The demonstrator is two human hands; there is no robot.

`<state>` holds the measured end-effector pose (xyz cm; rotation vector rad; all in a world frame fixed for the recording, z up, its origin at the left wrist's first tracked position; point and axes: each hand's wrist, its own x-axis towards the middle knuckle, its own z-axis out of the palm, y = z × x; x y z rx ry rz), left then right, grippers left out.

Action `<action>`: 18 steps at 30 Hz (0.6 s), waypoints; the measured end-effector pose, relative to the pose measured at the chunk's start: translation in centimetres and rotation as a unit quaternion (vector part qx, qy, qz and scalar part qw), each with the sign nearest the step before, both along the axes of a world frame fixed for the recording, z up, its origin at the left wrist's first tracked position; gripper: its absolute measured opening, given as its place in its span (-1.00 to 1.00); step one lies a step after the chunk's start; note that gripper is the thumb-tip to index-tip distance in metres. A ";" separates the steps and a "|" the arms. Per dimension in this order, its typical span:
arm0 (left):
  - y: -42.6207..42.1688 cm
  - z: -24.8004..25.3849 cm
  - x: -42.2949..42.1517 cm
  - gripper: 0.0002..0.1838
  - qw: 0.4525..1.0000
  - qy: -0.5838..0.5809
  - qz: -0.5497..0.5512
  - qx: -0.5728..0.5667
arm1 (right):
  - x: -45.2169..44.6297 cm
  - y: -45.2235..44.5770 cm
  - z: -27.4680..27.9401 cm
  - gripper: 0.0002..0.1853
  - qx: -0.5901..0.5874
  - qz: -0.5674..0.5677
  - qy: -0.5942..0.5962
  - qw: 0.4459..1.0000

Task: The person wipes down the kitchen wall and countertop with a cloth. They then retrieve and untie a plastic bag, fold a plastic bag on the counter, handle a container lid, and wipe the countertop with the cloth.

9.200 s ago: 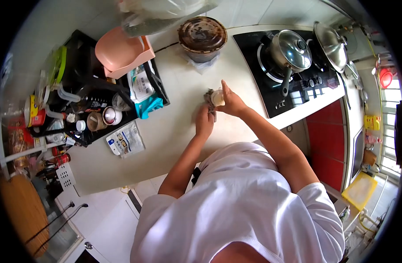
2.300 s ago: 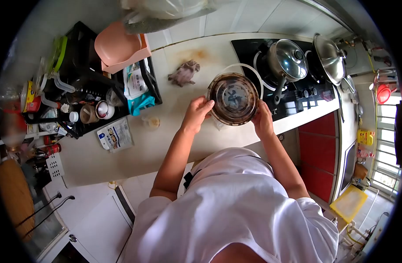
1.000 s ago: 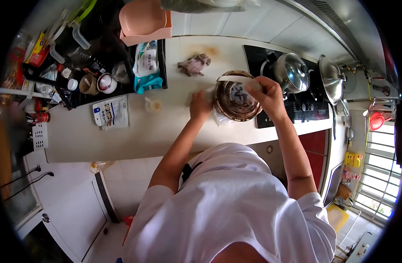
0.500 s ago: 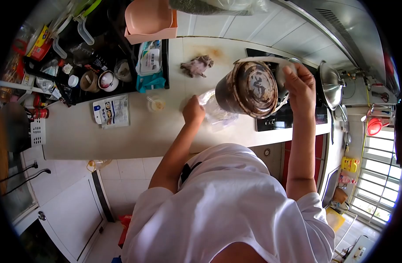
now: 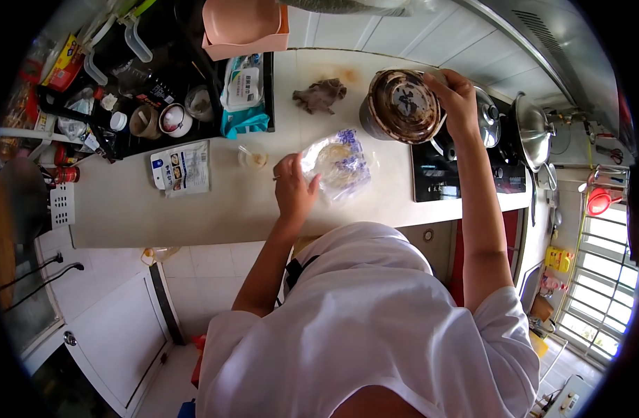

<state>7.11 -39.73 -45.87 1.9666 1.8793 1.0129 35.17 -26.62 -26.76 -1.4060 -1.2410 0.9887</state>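
Note:
At the left edge of a clear plastic bag (image 5: 342, 161) with purple print, my left hand (image 5: 294, 188) is closed on the plastic. Something pale and round shows inside the bag, its kind unclear. My right hand (image 5: 459, 101) grips a round pot (image 5: 403, 108) by its upper right side, beside the cooktop. Brown stains cover the pot's round face, which is turned toward me. Whether that face is a lid or the base I cannot tell. Left of the bag stands a small clear cup (image 5: 252, 157) with pale contents.
A crumpled grey-brown rag (image 5: 320, 95) lies behind the bag. The black cooktop (image 5: 438, 174) is at right, with lidded metal pans (image 5: 530, 132) on and beside it. A white printed pouch (image 5: 182, 169) lies left. A crowded black rack (image 5: 152, 143) and pink bin (image 5: 244, 45) stand at back left.
The pot has moved back and away from above the bag, with my right hand on it. My left hand has shifted slightly left, and the bag now lies more fully in view.

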 end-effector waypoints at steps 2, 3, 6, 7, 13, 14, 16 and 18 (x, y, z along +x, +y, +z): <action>-0.4 0.9 -0.1 -0.24 0.986 -0.030 -0.162 0.015 | 0.4 0.6 -0.8 -0.78 -0.010 -0.009 -0.023 1.000; -0.6 1.4 0.1 -0.24 0.978 -0.036 -0.207 0.016 | 0.3 0.8 -0.8 -0.78 -0.012 -0.010 -0.031 0.999; -1.4 1.3 0.5 -0.21 0.952 -0.011 -0.307 -0.010 | 0.0 1.3 -1.0 -0.78 -0.022 -0.020 -0.025 0.999; -1.5 1.1 0.6 -0.21 0.951 -0.010 -0.309 -0.011 | -0.2 1.3 -1.0 -0.78 -0.023 -0.022 -0.024 0.999; -1.6 -1.4 1.0 -0.33 0.931 0.071 -0.358 0.007 | -0.4 1.8 -2.3 -0.77 -0.015 -0.033 0.024 0.999; -1.6 -1.9 1.1 -0.42 0.934 0.062 -0.350 0.017 | -0.4 1.9 -2.4 -0.74 -0.013 -0.028 -0.019 0.999; -1.3 -1.9 1.1 -0.51 0.936 0.053 -0.346 0.025 | -0.8 1.9 -2.3 -0.72 -0.014 -0.028 -0.062 0.998; -0.7 -1.5 0.8 -0.62 0.942 -0.001 -0.335 0.025 | -1.3 1.9 -2.0 -0.68 -0.016 -0.010 -0.094 0.995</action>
